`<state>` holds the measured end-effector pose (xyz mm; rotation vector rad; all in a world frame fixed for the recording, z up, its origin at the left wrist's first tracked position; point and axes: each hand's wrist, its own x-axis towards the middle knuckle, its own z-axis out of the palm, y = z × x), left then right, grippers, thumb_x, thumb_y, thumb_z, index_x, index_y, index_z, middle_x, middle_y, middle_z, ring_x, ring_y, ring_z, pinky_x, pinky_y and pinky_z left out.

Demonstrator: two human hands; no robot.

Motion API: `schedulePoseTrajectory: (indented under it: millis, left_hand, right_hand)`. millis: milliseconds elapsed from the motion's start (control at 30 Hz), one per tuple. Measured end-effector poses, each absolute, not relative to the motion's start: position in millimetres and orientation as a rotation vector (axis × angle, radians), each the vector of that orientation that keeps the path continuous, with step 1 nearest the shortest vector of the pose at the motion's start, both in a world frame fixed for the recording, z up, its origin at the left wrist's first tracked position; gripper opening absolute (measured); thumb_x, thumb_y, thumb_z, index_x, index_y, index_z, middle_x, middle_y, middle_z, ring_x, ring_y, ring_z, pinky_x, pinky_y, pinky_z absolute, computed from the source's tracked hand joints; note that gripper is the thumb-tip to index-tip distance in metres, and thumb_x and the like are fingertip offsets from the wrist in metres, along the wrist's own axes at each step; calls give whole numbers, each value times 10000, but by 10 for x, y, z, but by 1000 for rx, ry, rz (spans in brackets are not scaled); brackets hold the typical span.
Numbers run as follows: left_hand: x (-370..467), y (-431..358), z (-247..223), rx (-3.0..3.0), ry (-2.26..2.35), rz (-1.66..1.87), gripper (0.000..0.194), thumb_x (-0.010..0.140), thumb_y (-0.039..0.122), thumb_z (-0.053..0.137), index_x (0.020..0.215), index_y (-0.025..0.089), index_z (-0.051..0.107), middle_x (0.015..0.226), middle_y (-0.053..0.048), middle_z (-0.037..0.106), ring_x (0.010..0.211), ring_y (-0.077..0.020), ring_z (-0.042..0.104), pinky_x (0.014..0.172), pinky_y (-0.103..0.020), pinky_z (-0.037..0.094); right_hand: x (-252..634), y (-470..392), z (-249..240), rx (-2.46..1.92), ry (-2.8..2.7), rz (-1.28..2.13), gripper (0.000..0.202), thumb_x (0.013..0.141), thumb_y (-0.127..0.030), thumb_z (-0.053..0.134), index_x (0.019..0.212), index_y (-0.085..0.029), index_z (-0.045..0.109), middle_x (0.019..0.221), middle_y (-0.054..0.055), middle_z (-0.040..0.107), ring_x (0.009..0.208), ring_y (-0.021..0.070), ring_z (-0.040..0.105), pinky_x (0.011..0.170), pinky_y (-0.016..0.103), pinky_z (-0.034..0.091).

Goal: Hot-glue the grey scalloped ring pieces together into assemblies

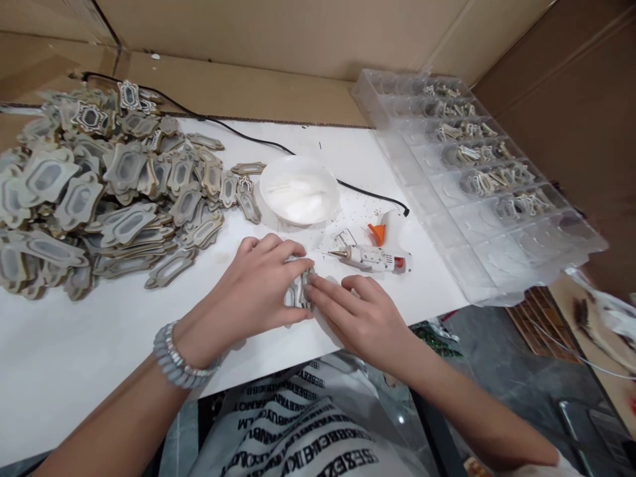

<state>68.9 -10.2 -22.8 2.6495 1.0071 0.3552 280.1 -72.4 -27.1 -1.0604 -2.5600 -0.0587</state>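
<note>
Near the front edge of the white table, my left hand [268, 281] is closed with thumb and fingers around small grey-and-white ornamental frame pieces [298, 291]. From the other side, the fingertips of my right hand [360, 308] press together against the same pieces. My fingers hide part of them, so I cannot tell how many there are. Just beyond my right hand lies a white hot glue gun [370, 258] with an orange trigger, its metal nozzle pointing left. A white bowl [299, 190] with whitish sticks or strips in it stands behind my hands.
A large heap of grey oval frame pieces [126, 169] covers the table's left side. At the right, a clear plastic compartment tray [437, 218] holds rows of small pieces. A black cord [238, 136] runs behind the bowl. Cardboard walls [278, 40] enclose the back.
</note>
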Motion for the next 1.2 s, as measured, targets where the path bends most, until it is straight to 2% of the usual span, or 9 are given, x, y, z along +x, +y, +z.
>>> schedulePoseTrajectory:
  millis: [100, 200, 300, 533, 667, 767, 867, 1000, 1200]
  left_hand:
    - [678, -104, -193, 2668, 1008, 403, 527, 732, 490, 820, 1135, 179, 680, 1182, -79, 680, 1019, -299, 581, 798, -433, 351]
    - [664, -111, -117, 2645, 1036, 482, 504, 752, 487, 787, 1139, 186, 670, 1216, -90, 676, 1027, -310, 588, 814, -445, 351]
    - [652, -122, -40, 2606, 1043, 578, 477, 776, 463, 749, 1158, 193, 654, 1227, -95, 682, 1054, -310, 601, 830, -447, 350]
    - [607, -119, -2, 2288, 1074, 644, 490, 706, 330, 752, 1166, 234, 614, 1121, -52, 710, 1009, -273, 622, 851, -427, 414]
    - [584, -118, 25, 1606, 921, 640, 610, 705, 392, 813, 1252, 267, 573, 929, -19, 663, 832, -196, 622, 672, -298, 486]
    - [577, -122, 63, 1158, 786, 695, 434, 840, 443, 724, 1204, 243, 598, 740, 6, 623, 647, -139, 580, 561, -237, 449]
    - [574, -112, 80, 1005, 808, 719, 336, 867, 411, 725, 1128, 218, 636, 677, 6, 644, 574, -120, 571, 523, -214, 430]
    - [583, -86, 64, 945, 727, 697, 501, 782, 376, 824, 1231, 218, 668, 675, 0, 671, 583, -121, 598, 528, -198, 453]
    - [602, -101, 51, 886, 559, 672, 293, 761, 329, 852, 1034, 264, 767, 913, -34, 756, 718, -126, 686, 642, -194, 555]
  right_hand:
    - [2797, -754, -242, -1095, -2422, 17, 285, 973, -86, 517, 1216, -76, 664, 1151, 155, 745, 831, 210, 585, 703, 347, 525]
    - [2769, -806, -221, -1194, -2208, 203, 337, 976, -98, 507, 1287, -150, 624, 979, 99, 747, 800, 202, 609, 691, 334, 542]
    - [2703, -855, -227, -1177, -2036, 478, 350, 983, -113, 511, 1306, -196, 619, 979, 71, 743, 826, 181, 650, 721, 312, 560]
    - [2508, -835, -255, -1055, -1729, 878, 233, 1008, -242, 509, 1096, -199, 720, 812, 43, 715, 732, 156, 648, 660, 282, 555]
    - [2447, -789, -226, -962, -1597, 974, 279, 1016, -377, 505, 1037, -188, 710, 800, 52, 714, 699, 156, 636, 611, 277, 543]
    - [2419, -763, -176, -896, -1577, 977, 265, 1013, -368, 518, 1036, -188, 711, 809, 50, 711, 718, 150, 640, 641, 276, 547]
    - [2425, -751, -128, -904, -1635, 961, 242, 1005, -330, 524, 1064, -183, 708, 820, 54, 703, 734, 153, 639, 671, 289, 552]
    - [2484, -751, -122, -940, -1708, 1093, 281, 1020, -346, 458, 1047, -177, 681, 846, 71, 700, 698, 155, 614, 625, 295, 542]
    - [2487, -777, -157, -838, -1599, 1380, 372, 1025, -481, 436, 1088, -195, 666, 969, 107, 737, 699, 163, 645, 562, 289, 562]
